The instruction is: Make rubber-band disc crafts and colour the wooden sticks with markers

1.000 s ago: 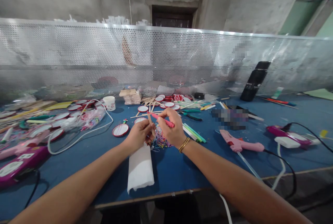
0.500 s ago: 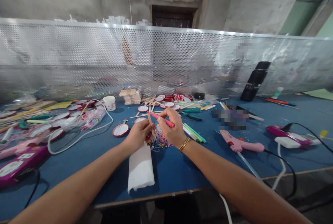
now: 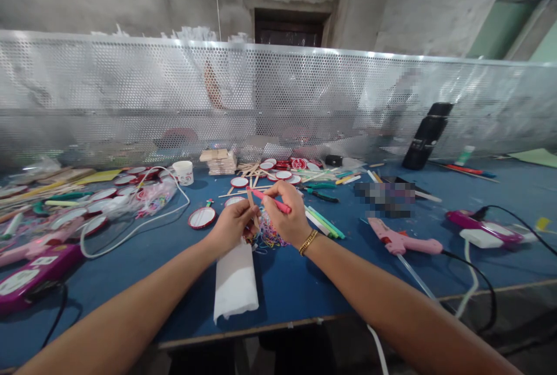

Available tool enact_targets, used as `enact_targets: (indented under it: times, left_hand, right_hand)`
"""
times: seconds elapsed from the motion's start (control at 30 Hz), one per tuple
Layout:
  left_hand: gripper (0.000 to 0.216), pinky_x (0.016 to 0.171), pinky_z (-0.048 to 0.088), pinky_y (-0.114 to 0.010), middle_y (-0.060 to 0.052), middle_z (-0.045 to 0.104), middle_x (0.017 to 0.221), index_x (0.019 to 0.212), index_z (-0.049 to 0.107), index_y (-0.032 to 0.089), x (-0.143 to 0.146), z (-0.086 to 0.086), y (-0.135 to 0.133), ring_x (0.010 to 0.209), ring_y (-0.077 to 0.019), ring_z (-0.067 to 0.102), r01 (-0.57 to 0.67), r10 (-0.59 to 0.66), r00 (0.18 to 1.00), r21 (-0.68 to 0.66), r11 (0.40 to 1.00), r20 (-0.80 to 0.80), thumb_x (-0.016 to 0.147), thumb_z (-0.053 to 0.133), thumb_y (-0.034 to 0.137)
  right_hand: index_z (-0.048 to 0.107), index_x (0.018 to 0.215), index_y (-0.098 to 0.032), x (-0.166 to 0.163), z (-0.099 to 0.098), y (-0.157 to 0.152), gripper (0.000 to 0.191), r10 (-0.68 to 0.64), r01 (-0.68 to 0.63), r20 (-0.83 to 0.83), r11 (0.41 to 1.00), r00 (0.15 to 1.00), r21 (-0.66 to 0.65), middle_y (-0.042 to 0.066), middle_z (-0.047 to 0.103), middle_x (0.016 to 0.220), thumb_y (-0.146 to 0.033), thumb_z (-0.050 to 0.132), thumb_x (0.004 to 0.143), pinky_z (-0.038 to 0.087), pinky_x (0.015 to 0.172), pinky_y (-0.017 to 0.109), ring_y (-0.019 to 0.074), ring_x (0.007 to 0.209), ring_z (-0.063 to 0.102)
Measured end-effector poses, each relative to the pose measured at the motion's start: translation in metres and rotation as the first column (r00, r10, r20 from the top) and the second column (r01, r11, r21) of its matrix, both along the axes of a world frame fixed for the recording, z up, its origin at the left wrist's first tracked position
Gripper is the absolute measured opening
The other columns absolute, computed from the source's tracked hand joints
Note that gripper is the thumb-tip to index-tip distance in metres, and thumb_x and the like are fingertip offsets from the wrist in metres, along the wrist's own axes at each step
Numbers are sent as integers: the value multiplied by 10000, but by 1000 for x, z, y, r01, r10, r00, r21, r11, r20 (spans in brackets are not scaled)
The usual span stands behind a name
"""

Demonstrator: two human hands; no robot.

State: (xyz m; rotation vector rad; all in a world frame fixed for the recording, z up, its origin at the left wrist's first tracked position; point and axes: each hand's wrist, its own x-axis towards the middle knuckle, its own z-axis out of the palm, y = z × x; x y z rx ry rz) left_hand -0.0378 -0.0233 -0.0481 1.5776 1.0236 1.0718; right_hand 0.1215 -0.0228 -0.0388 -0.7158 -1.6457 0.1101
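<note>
My left hand (image 3: 232, 225) is closed round a plain wooden stick (image 3: 251, 204) that points up and away. My right hand (image 3: 289, 212) pinches a pink stick (image 3: 272, 201) lying across its fingers; a gold bracelet sits on that wrist. Both hands meet above a small heap of coloured rubber bands (image 3: 267, 237) on the blue table (image 3: 143, 259). Just below my left hand lies a white folded cloth (image 3: 235, 283).
A pink glue gun (image 3: 398, 241) with cord lies to the right, a purple one (image 3: 483, 225) further right. Red-rimmed round discs (image 3: 201, 217), loose sticks, green pliers (image 3: 319, 192) and a small cup (image 3: 183, 172) are scattered behind. A perforated metal screen (image 3: 278, 102) bounds the far edge.
</note>
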Motion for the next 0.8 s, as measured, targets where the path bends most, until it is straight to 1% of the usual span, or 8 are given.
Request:
enact_targets:
  times: [0.1,0.17,0.3,0.4,0.5,0.63,0.7,0.8]
  left_hand:
    - [385,411,395,-210,20,584,544,797,544,170,0,0,1,423,-103,511,-8,8,1000,-11,1000,-1,786,636,544]
    - [391,412,401,-210,20,583,545,801,549,169,0,0,1,422,-103,512,-8,8,1000,-12,1000,-5,781,640,548]
    - [396,417,401,-206,21,574,531,790,552,167,0,1,1,421,-100,509,-12,12,1000,8,1000,-15,782,635,553]
    - [389,418,402,-205,21,576,534,789,549,170,0,0,1,426,-101,511,-15,15,1000,15,1000,-19,790,628,550]
    - [386,419,407,-208,23,572,529,759,530,177,0,0,1,425,-103,512,-17,17,1000,16,1000,-16,794,626,549]
    - [391,417,400,-210,24,564,513,717,512,182,0,0,1,414,-100,502,-15,16,1000,23,1000,-9,794,631,546]
    - [383,417,399,-212,22,569,518,740,532,179,0,0,1,418,-105,507,-13,13,1000,21,1000,-12,793,633,545]
    - [371,414,395,-212,18,582,541,783,558,173,0,0,1,428,-108,515,-19,19,1000,15,1000,-10,790,637,535]
  right_hand:
    - [576,769,-206,0,-1,2,68,-7,6,-12,1000,1000,-6,3,623,742,-183,559,831,433,753,321,165,732,561]
    - [596,823,-205,0,-1,3,36,-3,3,-26,1000,1000,-8,8,643,774,-185,569,834,443,773,324,168,751,581]
    - [644,1017,-222,-1,-1,5,155,22,-22,-3,1000,1000,12,30,711,946,-210,584,875,453,860,351,179,867,626]
    - [664,1066,-244,-1,-1,5,182,42,-43,24,999,999,24,32,724,1034,-237,593,899,456,892,365,180,917,635]
    - [683,1028,-244,-1,1,3,162,49,-50,26,997,998,57,25,733,983,-230,628,877,465,872,362,178,895,640]
    - [705,890,-255,-1,4,-1,65,83,-84,13,993,996,87,8,721,844,-256,642,872,476,821,354,171,804,638]
    - [698,840,-251,-1,5,-2,107,100,-98,-14,993,995,68,7,712,817,-269,609,896,480,809,348,167,785,637]
    - [672,922,-235,-1,3,-2,103,81,-81,-82,997,993,-4,5,683,774,-260,574,905,485,795,332,163,767,628]
